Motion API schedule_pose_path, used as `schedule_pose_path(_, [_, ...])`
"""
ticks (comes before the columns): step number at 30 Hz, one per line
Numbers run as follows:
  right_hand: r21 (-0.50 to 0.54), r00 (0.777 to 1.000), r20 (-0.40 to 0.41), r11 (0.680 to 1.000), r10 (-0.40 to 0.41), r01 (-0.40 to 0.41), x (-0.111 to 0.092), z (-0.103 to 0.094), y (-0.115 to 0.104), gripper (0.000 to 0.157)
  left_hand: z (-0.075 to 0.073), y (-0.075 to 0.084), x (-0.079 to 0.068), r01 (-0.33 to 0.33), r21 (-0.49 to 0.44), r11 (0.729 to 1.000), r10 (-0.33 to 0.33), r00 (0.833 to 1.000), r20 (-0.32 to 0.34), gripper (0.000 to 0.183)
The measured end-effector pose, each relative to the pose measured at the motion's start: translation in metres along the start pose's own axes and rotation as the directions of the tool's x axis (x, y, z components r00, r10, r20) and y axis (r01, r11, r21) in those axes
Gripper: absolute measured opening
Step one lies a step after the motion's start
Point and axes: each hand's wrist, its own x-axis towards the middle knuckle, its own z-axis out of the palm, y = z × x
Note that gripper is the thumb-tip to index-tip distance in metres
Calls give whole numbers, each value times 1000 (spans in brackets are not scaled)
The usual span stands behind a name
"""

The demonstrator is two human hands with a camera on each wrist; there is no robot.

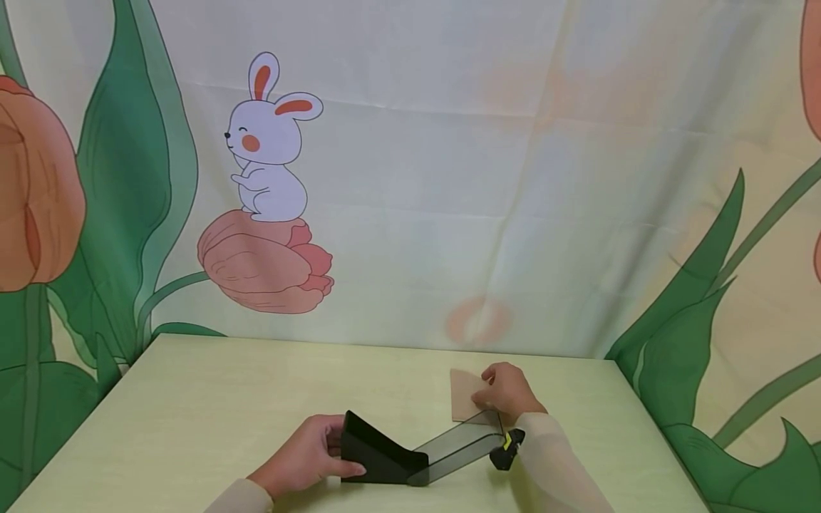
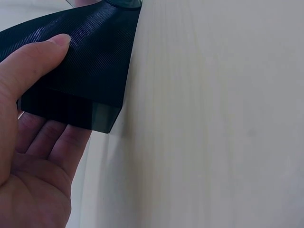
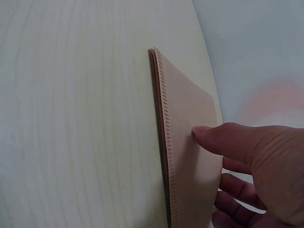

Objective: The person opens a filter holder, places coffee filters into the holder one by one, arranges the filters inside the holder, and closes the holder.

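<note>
My left hand grips a black box-like holder, thumb on its near side and fingers behind it. A clear lid slants up from the holder's right end toward my right wrist. In the left wrist view, the thumb lies on the holder's dark ribbed face. Farther back, my right hand pinches a thin stack of brown coffee filter papers, flat and crimped along one edge. The right wrist view shows the thumb on top of the papers and the other fingers at their far edge, partly hidden.
A small black and yellow piece is by the lid's upper end and my right wrist; what it belongs to, I cannot tell. The pale wooden table ends at a hanging cloth printed with a rabbit and tulips.
</note>
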Motion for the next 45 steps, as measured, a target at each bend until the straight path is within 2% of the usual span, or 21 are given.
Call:
schedule_pose_path(16, [-25,1000,-15,1000,17,-17,0,3,-5,39,2,2,-1,-7,-23,1000,6,1000,-10,43])
schedule_pose_path(25, [29,999,-36,999,24,-22,1,5,-4,39,1,1,-1,-7,-14,1000,7,1000,-7,43])
schedule_pose_path(36, [114,999,-12,993,32,-31,2,5,-2,51,2,0,0,-12,-16,1000,12,1000,-4,42])
schedule_pose_path(38, [124,999,-11,992,34,-33,2,5,-1,46,2,0,0,-11,-16,1000,11,1000,-5,42])
schedule_pose_path(45, [162,1000,1,986,28,-28,3,4,1,12,2,-1,0,-7,-12,1000,7,1000,-4,42])
